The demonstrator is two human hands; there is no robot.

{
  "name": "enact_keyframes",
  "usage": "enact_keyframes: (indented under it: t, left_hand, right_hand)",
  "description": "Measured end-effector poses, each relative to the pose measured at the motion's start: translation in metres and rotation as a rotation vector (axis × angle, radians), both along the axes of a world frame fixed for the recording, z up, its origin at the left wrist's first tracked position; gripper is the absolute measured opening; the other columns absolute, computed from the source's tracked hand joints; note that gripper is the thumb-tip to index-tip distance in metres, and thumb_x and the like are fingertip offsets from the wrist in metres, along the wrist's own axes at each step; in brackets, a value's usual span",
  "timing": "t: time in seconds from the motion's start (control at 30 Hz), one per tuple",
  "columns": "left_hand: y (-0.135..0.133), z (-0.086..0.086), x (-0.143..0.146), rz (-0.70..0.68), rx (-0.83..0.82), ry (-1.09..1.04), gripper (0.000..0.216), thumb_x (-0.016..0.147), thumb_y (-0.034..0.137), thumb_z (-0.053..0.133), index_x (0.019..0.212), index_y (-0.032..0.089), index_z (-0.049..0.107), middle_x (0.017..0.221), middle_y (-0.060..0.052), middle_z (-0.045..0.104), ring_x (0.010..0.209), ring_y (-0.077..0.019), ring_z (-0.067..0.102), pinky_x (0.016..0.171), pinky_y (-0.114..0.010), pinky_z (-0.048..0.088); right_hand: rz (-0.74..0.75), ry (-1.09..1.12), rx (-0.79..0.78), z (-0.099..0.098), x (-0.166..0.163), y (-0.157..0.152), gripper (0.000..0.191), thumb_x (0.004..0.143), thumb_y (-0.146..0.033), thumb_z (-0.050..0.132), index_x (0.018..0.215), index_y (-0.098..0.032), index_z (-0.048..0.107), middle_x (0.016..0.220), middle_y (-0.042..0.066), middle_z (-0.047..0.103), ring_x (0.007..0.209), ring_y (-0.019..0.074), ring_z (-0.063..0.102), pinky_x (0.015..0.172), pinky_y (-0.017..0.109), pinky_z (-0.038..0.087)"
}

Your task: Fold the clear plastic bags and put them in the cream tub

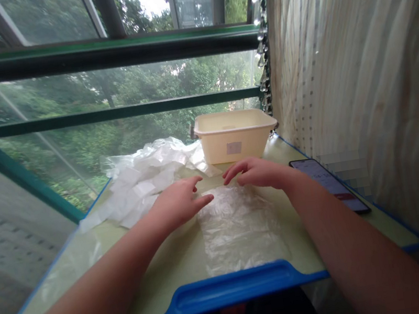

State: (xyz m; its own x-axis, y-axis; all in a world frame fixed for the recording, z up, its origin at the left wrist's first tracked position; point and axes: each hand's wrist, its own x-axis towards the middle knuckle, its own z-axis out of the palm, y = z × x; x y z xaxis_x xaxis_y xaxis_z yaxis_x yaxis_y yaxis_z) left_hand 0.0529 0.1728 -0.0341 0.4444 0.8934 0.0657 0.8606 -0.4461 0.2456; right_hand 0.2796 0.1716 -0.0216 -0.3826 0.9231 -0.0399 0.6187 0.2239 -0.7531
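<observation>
A clear plastic bag (240, 234) lies flat on the pale green table (171, 269) in front of me. My left hand (180, 202) rests on the bag's upper left part, fingers stretched out and pointing right. My right hand (258, 171) lies at the bag's top edge, fingers stretched out to the left. The fingertips of both hands almost meet above the bag. Neither hand grips anything.
A heap of crumpled clear plastic bags (145, 178) lies at the back left. A cream plastic tub (234, 134) stands at the back. A phone (329, 184) lies at the right edge beside a curtain. The table has a blue rim (230, 289).
</observation>
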Motion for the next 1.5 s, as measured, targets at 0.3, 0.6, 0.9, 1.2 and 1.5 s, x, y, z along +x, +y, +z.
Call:
enact_keyframes:
  t: [0.3, 0.6, 0.9, 1.2, 1.5]
  left_hand:
    - [0.000, -0.010, 0.006, -0.036, 0.062, 0.084, 0.045, 0.080, 0.054, 0.036, 0.092, 0.020, 0.063, 0.095, -0.008, 0.061, 0.081, -0.0220, 0.058, 0.070, -0.031, 0.042]
    - [0.002, -0.015, 0.010, -0.002, 0.070, 0.036, 0.031, 0.073, 0.049, 0.048, 0.079, 0.021, 0.059, 0.085, -0.004, 0.062, 0.077, -0.0204, 0.057, 0.063, -0.029, 0.041]
    - [-0.002, -0.011, 0.009, 0.038, 0.116, 0.028, 0.038, 0.078, 0.052, 0.040, 0.090, 0.020, 0.057, 0.096, -0.006, 0.061, 0.082, -0.0219, 0.057, 0.062, -0.030, 0.039]
    - [-0.005, -0.016, 0.014, -0.002, 0.133, 0.023, 0.036, 0.077, 0.051, 0.043, 0.089, 0.020, 0.057, 0.096, -0.005, 0.061, 0.082, -0.0217, 0.057, 0.065, -0.030, 0.040]
    - [-0.003, -0.019, 0.013, 0.011, 0.133, 0.046, 0.034, 0.077, 0.050, 0.045, 0.089, 0.020, 0.057, 0.095, -0.005, 0.062, 0.082, -0.0206, 0.057, 0.065, -0.029, 0.040]
  right_hand:
    - [-0.138, -0.289, -0.101, -0.009, 0.012, 0.001, 0.028, 0.069, -0.043, 0.059, 0.080, -0.020, 0.070, 0.071, 0.005, 0.066, 0.059, 0.0158, 0.055, 0.050, 0.024, 0.039]
    - [-0.110, -0.326, -0.003, -0.012, 0.000, -0.001, 0.025, 0.065, -0.041, 0.063, 0.078, -0.020, 0.068, 0.076, 0.003, 0.068, 0.065, 0.0162, 0.058, 0.051, 0.024, 0.038]
    - [-0.102, -0.530, -0.334, 0.001, 0.034, -0.010, 0.034, 0.061, -0.050, 0.062, 0.069, -0.018, 0.068, 0.065, 0.007, 0.066, 0.052, 0.0143, 0.054, 0.043, 0.024, 0.035]
    - [0.008, -0.411, -0.240, 0.010, 0.009, -0.024, 0.008, 0.060, -0.025, 0.058, 0.061, -0.018, 0.061, 0.056, 0.000, 0.057, 0.050, 0.0116, 0.049, 0.044, 0.023, 0.033]
    - [0.029, -0.200, -0.397, 0.000, 0.010, -0.012, 0.022, 0.059, -0.020, 0.057, 0.081, -0.020, 0.052, 0.063, -0.002, 0.050, 0.050, 0.0092, 0.046, 0.039, 0.019, 0.033]
